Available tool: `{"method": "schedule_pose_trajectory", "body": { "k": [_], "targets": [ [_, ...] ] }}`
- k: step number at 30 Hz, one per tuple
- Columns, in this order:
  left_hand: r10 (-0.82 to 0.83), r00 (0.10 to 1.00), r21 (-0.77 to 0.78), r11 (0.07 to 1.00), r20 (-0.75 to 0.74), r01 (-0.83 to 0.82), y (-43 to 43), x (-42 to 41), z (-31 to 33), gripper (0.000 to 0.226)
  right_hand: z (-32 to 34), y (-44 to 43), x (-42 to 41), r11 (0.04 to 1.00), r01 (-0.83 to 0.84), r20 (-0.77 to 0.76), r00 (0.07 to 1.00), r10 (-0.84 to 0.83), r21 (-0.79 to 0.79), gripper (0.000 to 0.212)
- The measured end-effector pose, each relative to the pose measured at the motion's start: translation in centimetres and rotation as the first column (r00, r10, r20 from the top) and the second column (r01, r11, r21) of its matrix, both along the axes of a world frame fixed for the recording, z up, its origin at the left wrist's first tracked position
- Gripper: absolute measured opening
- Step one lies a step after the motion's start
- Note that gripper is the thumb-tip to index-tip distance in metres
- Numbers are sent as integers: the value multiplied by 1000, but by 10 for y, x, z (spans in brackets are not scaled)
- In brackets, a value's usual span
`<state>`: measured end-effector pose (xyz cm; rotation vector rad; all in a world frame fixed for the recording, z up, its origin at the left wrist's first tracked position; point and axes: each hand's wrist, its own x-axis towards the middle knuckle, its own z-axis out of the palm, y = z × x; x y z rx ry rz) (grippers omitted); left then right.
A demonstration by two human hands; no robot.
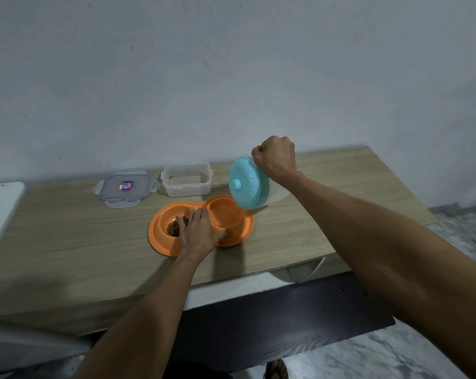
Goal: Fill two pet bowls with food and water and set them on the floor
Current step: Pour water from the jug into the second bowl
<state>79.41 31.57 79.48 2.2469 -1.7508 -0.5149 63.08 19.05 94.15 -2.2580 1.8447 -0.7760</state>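
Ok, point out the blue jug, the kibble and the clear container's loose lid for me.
blue jug (249,187): head view, its lid's face beside the knob.
kibble (173,229): head view, middle of the pile.
loose lid (126,185): head view, on its sticker.

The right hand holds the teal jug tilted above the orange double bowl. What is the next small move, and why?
Probably tip the teal jug in the right hand further, so water pours into the right compartment. That compartment looks empty, while the left one already holds kibble. The left hand rests on the orange double bowl, steadying it.
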Motion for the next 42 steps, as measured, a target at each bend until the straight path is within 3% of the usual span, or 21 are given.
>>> {"method": "schedule_pose_trajectory", "body": {
  "k": [22,28,34,38,42],
  "targets": [
    [18,1000,0,1000,2,-18,0,-2,0,99,-7,-2,-1,1000,-21,29,999,21,-13,44],
    [20,1000,8,1000,8,-20,1,-3,2,99,-11,-11,-11,993,74,182,979,-90,89,44],
    [34,999,27,999,9,-34,1,-4,5,99,-16,-27,-34,948,174,384,883,-270,266,40],
    [46,999,46,998,22,-47,-1,-5,6,101,-23,-41,-47,882,198,563,706,-431,427,32],
    [66,998,41,997,6,-66,-2,-6,6,102,-34,-60,-53,829,120,671,531,-518,546,28]
  ]
}}
